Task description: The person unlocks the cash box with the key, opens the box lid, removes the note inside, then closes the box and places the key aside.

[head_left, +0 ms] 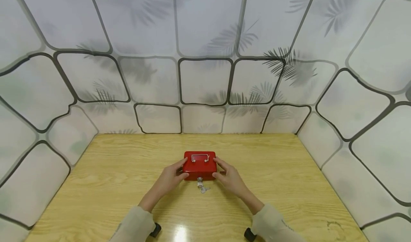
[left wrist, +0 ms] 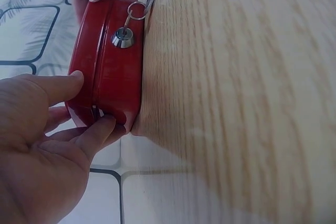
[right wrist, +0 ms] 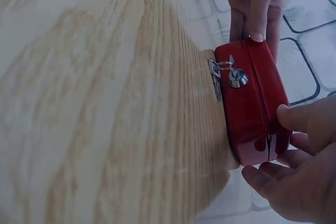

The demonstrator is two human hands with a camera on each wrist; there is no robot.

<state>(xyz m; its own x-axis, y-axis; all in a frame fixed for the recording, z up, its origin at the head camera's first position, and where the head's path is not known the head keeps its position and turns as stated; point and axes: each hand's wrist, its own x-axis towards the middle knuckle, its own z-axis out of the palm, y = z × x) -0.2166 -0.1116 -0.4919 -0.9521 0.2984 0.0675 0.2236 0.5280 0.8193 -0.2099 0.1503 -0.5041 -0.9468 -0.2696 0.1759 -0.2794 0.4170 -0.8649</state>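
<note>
A small red metal cash box (head_left: pixel 196 169) sits on the wooden table, its lid down and a silver handle (head_left: pixel 199 155) lying flat on top. One key stands in the round lock (left wrist: pixel 123 38) on the front face, and a ring with another key (head_left: pixel 203 190) hangs from it onto the tabletop. My left hand (head_left: pixel 169 179) holds the box's left side, thumb and fingers touching the lid and the lower body. On the opposite side my right hand (head_left: pixel 232 180) grips the box in the same manner. Some fingertips are hidden behind the box.
The wooden table (head_left: pixel 128 185) reaches to a back wall (head_left: pixel 202 117) and side walls covered in patterned cloth. Light-coloured sleeves (head_left: pixel 138 224) cover both forearms, with a dark device (head_left: pixel 155 230) at each wrist.
</note>
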